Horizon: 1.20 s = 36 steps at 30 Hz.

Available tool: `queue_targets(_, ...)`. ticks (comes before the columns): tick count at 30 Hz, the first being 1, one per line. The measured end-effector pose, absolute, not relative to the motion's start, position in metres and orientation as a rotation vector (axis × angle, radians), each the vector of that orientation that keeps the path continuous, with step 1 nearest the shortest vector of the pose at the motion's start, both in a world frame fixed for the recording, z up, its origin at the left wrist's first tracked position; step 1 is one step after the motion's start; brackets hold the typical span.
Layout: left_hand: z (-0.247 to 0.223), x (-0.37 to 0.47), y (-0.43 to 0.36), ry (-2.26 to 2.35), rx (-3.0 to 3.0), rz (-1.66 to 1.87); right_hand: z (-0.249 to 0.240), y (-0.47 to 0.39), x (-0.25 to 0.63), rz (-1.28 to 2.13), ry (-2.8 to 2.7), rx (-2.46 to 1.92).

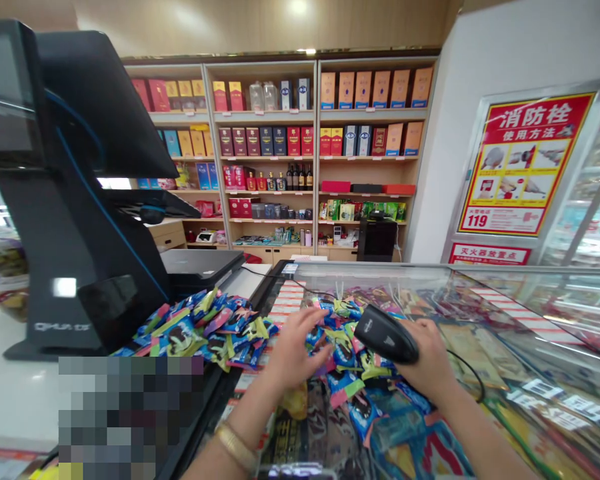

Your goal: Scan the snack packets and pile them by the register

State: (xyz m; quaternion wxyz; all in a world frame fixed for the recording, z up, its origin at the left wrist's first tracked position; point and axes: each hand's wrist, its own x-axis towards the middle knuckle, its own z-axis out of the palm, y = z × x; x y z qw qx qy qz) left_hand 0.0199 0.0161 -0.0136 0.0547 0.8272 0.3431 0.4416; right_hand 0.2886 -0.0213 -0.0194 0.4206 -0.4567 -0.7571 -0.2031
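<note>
In the head view, my right hand (pixel 427 363) is wrapped round a black handheld barcode scanner (pixel 387 333), whose head points left. Its cable trails to the right over the glass. My left hand (pixel 300 347) has its fingers spread, with the fingertips at the left edge of a heap of small wrapped packets (pixel 343 350). Whether they touch a packet, I cannot tell. These wrappers are blue with pink and green ends. A second heap of the same packets (pixel 205 330) lies to the left of my left hand. Some packets under the scanner are hidden.
Both heaps lie on or beside a glass-topped freezer (pixel 480 293) with packaged goods beneath the glass. At left stands a black checkout terminal (pixel 75 220), with a flat dark device (pixel 205 262) behind it. Shelves of boxed bottles (pixel 265 140) line the back wall.
</note>
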Motion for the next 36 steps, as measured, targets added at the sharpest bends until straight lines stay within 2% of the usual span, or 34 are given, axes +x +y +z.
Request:
queue_targets(3,-0.025,0.036,0.008,0.877,2.622,0.963,-0.019,-0.022,0.288,-0.496,-1.901,-1.161)
queue_targets(8,-0.029,0.041,0.005,0.825,2.611,0.766,-0.019,-0.022,0.287,-0.469,-1.917,-1.150)
queue_targets(13,-0.030,0.044,0.008,0.810,2.479,0.883,-0.019,-0.022,0.288,-0.491,-1.928,-1.140)
queue_targets(17,-0.030,0.041,0.017,0.933,2.097,1.145,-0.020,-0.021,0.290,-0.526,-1.896,-1.112)
queue_targets(20,-0.026,0.034,0.022,1.044,1.916,1.199,-0.020,-0.021,0.291,-0.519,-1.890,-1.108)
queue_targets(29,-0.026,0.036,0.010,0.847,2.451,0.850,-0.020,-0.021,0.289,-0.501,-1.923,-1.128)
queue_targets(33,-0.031,0.038,0.012,0.912,2.466,0.863,-0.019,-0.022,0.288,-0.484,-1.924,-1.131)
queue_targets(36,-0.029,0.038,0.013,1.000,2.340,1.013,-0.019,-0.022,0.289,-0.511,-1.912,-1.123)
